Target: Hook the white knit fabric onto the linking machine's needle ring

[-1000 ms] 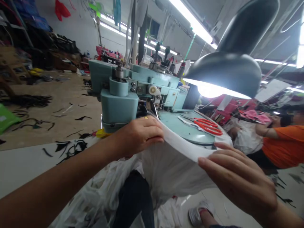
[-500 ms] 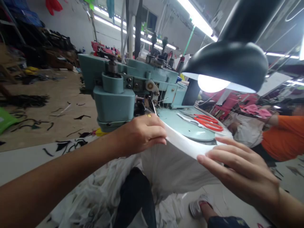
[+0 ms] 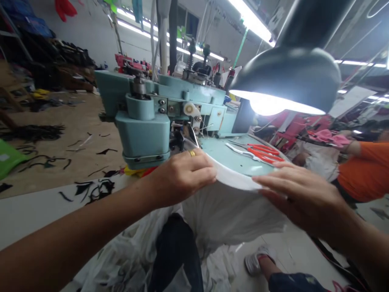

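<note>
The left hand (image 3: 190,174) has its fingers closed on the band (image 3: 232,176) of the white cloth (image 3: 234,211), just in front of the machine (image 3: 142,138), a pinch that probably keeps the edge steady there. The right hand (image 3: 306,188) touches the far end of the visible stretch, fingers nearly straight; blur and angle hide whether they grip, so I cannot tell. Set apart like this, the hands seem to keep the band smooth between them, while the rest of the cloth hangs in loose folds, likely to stay off the bed (image 3: 212,147). The lamp (image 3: 288,81) stands over the right side, presumably to light the bed, and the scissors (image 3: 264,153) lie there behind the band, apparently for easy reach. Relative to the fingers, the band leaves the left fingertips, curves gently down across the gap and meets the right ones; the body of the cloth drops below that line.
</note>
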Demonstrator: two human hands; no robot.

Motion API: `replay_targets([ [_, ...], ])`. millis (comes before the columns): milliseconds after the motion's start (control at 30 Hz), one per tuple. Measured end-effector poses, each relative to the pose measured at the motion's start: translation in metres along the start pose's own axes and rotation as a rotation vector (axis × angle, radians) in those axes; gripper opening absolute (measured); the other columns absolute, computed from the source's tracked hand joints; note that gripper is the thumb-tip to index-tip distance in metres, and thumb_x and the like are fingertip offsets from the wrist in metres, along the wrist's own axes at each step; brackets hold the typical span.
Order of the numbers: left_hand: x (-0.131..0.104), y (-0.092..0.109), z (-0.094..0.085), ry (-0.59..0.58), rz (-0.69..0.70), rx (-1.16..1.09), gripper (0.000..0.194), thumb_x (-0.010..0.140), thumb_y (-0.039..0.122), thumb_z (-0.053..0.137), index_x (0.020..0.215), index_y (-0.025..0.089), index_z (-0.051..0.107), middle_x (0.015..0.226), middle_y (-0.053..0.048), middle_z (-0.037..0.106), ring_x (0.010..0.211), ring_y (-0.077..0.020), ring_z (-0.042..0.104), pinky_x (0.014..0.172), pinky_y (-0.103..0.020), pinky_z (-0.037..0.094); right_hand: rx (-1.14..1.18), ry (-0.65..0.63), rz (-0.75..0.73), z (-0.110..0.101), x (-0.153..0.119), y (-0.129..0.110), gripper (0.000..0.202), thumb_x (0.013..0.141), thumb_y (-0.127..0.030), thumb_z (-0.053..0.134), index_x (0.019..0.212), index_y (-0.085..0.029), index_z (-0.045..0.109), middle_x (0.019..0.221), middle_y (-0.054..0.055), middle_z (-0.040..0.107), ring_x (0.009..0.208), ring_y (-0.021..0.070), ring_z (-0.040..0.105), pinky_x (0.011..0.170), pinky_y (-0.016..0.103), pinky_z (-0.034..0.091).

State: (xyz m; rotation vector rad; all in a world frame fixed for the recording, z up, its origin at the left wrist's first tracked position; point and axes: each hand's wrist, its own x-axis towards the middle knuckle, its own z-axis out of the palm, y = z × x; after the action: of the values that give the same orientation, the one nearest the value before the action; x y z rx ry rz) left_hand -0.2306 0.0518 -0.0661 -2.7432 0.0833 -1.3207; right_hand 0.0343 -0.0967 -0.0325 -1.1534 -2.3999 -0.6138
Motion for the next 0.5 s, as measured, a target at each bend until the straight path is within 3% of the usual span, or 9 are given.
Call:
replay_targets([
  [67,0.001,0.001,0.000,-0.016,0.006,-0.016,0.009,0.090,0.019,0.064,0.090,0.012,0.069,0.089,-0.010,0.070,0.087,-0.0189,0.063,0.080,-0.032,0.055,0.020,-0.041,0.088,-0.004,-0.006,0.013,0.018,0.091,-0.017,0.063,0.108,-0.019,0.069,0.096,0.006,0.072,0.088,0.0187,0.069,0.087,0.037,0.056],
  [133,0.002,0.001,0.000,-0.030,-0.030,-0.089,0.011,0.090,0.022,0.066,0.091,0.012,0.069,0.090,-0.011,0.070,0.088,-0.0188,0.064,0.081,-0.032,0.056,0.037,0.004,0.057,-0.007,-0.016,0.017,0.017,0.089,-0.014,0.063,0.102,-0.020,0.071,0.096,0.005,0.072,0.087,0.0191,0.070,0.097,0.043,0.053],
  [200,0.003,0.001,0.000,-0.031,-0.069,-0.153,0.010,0.089,0.022,0.066,0.089,0.012,0.069,0.091,-0.011,0.070,0.089,-0.0181,0.065,0.082,-0.030,0.056,0.019,0.109,-0.003,-0.010,-0.026,0.008,0.024,0.087,-0.006,0.062,0.103,-0.020,0.072,0.092,0.003,0.072,0.081,0.0181,0.071,0.104,0.046,0.049],
  [300,0.003,0.001,0.002,-0.008,-0.045,-0.119,0.007,0.089,0.018,0.066,0.089,0.012,0.069,0.089,-0.010,0.070,0.087,-0.0173,0.065,0.082,-0.030,0.056,-0.063,0.193,0.006,-0.010,-0.036,-0.011,0.034,0.085,-0.001,0.060,0.110,-0.021,0.072,0.089,0.004,0.073,0.079,0.0193,0.071,0.097,0.043,0.055],
  [433,0.004,0.000,0.004,-0.017,-0.007,-0.079,0.009,0.089,0.022,0.067,0.090,0.014,0.070,0.090,-0.009,0.070,0.087,-0.0179,0.065,0.082,-0.031,0.056,-0.086,0.203,0.070,-0.008,-0.042,-0.021,0.038,0.081,0.000,0.066,0.112,-0.021,0.072,0.093,0.006,0.073,0.083,0.0228,0.071,0.093,0.047,0.055],
  [500,0.006,0.001,0.005,-0.016,-0.039,-0.133,0.012,0.088,0.025,0.068,0.088,0.014,0.070,0.089,-0.009,0.070,0.085,-0.0177,0.065,0.080,-0.030,0.056,-0.089,0.161,0.030,-0.009,-0.044,-0.020,0.034,0.083,-0.005,0.066,0.113,-0.018,0.072,0.094,0.007,0.073,0.087,0.0245,0.071,0.096,0.049,0.053],
])
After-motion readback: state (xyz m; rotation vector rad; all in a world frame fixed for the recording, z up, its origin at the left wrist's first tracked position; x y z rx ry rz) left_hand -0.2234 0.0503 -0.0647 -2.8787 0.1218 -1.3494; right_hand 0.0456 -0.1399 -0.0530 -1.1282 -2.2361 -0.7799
